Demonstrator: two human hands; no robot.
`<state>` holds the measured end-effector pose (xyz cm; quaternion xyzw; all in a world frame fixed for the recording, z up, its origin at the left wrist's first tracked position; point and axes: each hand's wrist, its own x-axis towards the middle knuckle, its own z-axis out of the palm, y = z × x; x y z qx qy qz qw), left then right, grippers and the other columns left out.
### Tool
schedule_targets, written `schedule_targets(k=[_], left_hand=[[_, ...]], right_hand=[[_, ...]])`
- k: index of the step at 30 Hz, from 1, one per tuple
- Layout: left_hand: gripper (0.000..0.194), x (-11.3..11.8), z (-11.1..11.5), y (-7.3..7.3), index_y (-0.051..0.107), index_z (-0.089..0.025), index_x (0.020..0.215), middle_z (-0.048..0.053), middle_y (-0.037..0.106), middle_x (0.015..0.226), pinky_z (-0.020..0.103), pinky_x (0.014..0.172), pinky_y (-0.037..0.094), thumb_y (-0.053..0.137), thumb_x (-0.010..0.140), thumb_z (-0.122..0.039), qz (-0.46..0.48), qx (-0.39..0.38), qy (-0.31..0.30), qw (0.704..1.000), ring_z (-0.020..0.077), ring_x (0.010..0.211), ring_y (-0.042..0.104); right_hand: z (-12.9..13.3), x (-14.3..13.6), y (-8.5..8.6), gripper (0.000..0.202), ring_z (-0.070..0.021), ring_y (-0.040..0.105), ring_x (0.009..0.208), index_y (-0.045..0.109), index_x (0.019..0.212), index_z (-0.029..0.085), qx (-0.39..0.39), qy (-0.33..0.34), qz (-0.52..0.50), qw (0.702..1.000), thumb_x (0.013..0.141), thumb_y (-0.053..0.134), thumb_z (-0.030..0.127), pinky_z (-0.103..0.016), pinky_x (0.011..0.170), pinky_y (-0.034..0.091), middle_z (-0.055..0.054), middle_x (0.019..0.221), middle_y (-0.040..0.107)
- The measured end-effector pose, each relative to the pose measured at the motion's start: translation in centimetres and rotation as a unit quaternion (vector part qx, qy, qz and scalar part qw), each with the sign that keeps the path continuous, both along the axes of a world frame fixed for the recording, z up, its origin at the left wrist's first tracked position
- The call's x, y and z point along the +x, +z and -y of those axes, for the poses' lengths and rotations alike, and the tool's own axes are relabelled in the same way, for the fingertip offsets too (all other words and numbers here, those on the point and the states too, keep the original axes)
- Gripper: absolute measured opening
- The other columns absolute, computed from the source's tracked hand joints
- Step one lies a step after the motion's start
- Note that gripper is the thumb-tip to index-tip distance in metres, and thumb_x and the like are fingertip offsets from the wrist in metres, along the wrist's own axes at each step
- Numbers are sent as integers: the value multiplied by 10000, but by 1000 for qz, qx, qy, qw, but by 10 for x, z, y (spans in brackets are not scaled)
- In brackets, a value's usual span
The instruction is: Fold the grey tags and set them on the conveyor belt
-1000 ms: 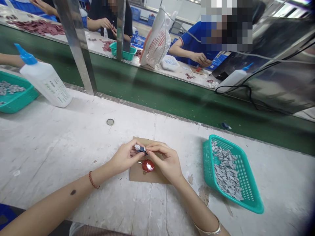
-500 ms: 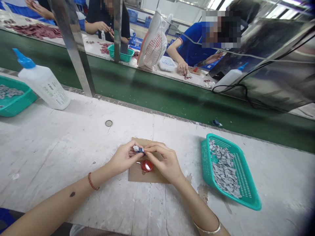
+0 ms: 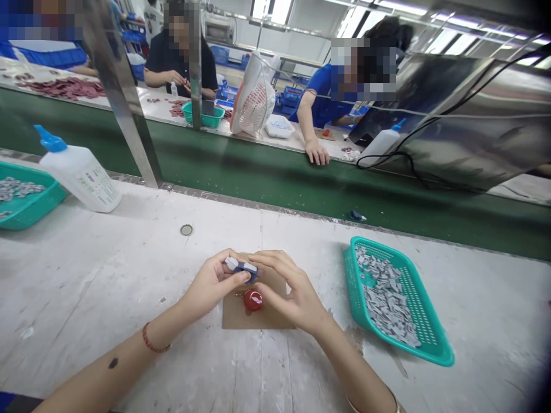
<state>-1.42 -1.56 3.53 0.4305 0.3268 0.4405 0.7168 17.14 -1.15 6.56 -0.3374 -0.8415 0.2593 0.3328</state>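
My left hand (image 3: 214, 285) pinches a small dark blue and white piece (image 3: 250, 274) between thumb and fingers. Its pale end sticks out to the left and the blue part to the right; its exact kind I cannot make out. Beside it is my right hand (image 3: 297, 289), thumb and fingers apart with nothing between them. Below the two hands, a shiny red round blob (image 3: 252, 300) with a thin stick-like end at its left sits on a brown cardboard sheet (image 3: 275, 321).
To the right stands a green basket (image 3: 355, 304) of small grey pieces. At left are a white bottle with a blue cap (image 3: 88, 178) and another green basket (image 3: 30, 215). A bottle cap (image 3: 186, 230) lies on the white table. Co-workers sit beyond the green strip (image 3: 241, 166).
My right thumb and fingers have come off the blue and white piece and spread apart; the left hand keeps it. Across the strip, a co-worker's hand has moved to the table's edge.
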Motion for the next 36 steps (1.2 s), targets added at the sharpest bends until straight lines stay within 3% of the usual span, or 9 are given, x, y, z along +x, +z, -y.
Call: schedule_targets(k=[3, 5, 8, 12, 16, 21, 31, 36], left_hand=[[175, 3, 9, 20, 584, -175, 964, 39, 678, 885, 271, 782, 510, 663, 836, -264, 19, -6, -21, 1000, 151, 849, 648], [192, 5, 15, 28, 596, -182, 999, 35, 668, 881, 251, 772, 492, 662, 838, -263, 25, -12, -26, 999, 145, 864, 630], [146, 9, 22, 32, 598, -180, 916, 14, 630, 795, 228, 735, 467, 670, 834, -277, 37, -22, -27, 999, 128, 814, 600], [163, 13, 25, 33, 609, -176, 879, -9, 571, 723, 207, 668, 433, 696, 814, -297, 47, -40, -21, 998, 96, 692, 538], [194, 17, 28, 38, 635, -185, 966, 19, 612, 785, 226, 708, 450, 693, 819, -297, 92, -68, -40, 993, 129, 772, 586], [195, 22, 33, 40, 661, -170, 996, 57, 660, 876, 233, 736, 485, 655, 852, -302, 166, -132, -110, 971, 130, 796, 620], [149, 34, 34, 33, 698, -163, 930, 28, 620, 808, 233, 737, 501, 681, 834, -276, 237, -186, -98, 948, 101, 734, 573], [199, 38, 30, 34, 695, -167, 1023, 67, 643, 1000, 292, 862, 496, 644, 856, -263, 199, -200, -104, 954, 137, 871, 586]], right_hand=[[7, -2, 17, 491, -208, 584, 1111, 497, 1332, 254, 56, 4, 32, 998, 861, 625, 200, -375, 927, 495, -79, 1236, 631], [11, -4, 23, 433, -201, 598, 1096, 526, 1303, 239, 110, -10, 37, 993, 880, 618, 221, -356, 900, 507, -81, 1215, 647], [16, -4, 27, 330, -191, 627, 1063, 569, 1244, 212, 176, -25, 28, 984, 915, 574, 224, -337, 859, 520, -81, 1149, 683], [22, -1, 31, 356, -192, 647, 1037, 573, 1243, 183, 227, -35, 47, 972, 889, 610, 190, -331, 849, 526, -84, 1119, 705], [27, -1, 36, 371, -194, 649, 1022, 579, 1225, 194, 195, -49, 15, 979, 861, 650, 189, -342, 858, 527, -75, 1105, 709], [34, -1, 38, 316, -187, 650, 970, 618, 1132, 211, 133, -49, -68, 988, 825, 693, 217, -344, 844, 540, -63, 1037, 696], [37, 6, 39, 278, -181, 684, 927, 632, 1128, 184, 241, -77, -24, 967, 851, 656, 199, -333, 789, 548, -66, 987, 740], [34, 13, 31, 269, -178, 699, 921, 641, 1143, 216, 242, -98, -12, 965, 874, 628, 218, -341, 809, 548, -48, 986, 753]])
